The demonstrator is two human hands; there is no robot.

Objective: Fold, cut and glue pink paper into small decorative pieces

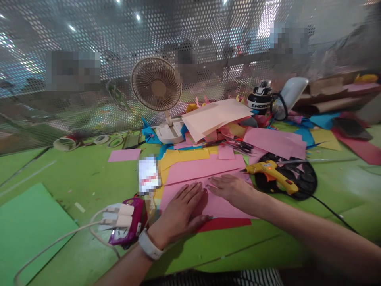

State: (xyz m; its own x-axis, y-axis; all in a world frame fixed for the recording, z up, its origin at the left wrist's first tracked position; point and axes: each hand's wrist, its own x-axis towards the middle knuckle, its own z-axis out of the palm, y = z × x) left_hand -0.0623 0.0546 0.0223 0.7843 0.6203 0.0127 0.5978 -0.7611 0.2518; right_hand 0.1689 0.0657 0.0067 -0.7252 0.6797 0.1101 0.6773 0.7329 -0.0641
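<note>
Both of my hands lie on pink paper (175, 194) at the middle of the green table. My left hand (186, 210) rests flat with fingers stretched out and the thumb apart, a pale band around its wrist. Beside it, my right hand (230, 188) is laid flat too, its fingers pointing left across the sheet. A fold or edge runs along the paper just above the fingertips. Red paper (229, 225) shows beneath the near edge, and yellow paper (184, 157) behind. To the right, a yellow glue gun (272, 172) lies on a round black tray (309, 180).
A small fan (157, 87) stands at the back before a perforated metal screen. Scissors (242, 146), loose pink sheets (274, 141) and a dark-lidded bottle (260, 97) are behind the hands. A purple power strip (129, 222) with cables and green card (29, 234) lie left.
</note>
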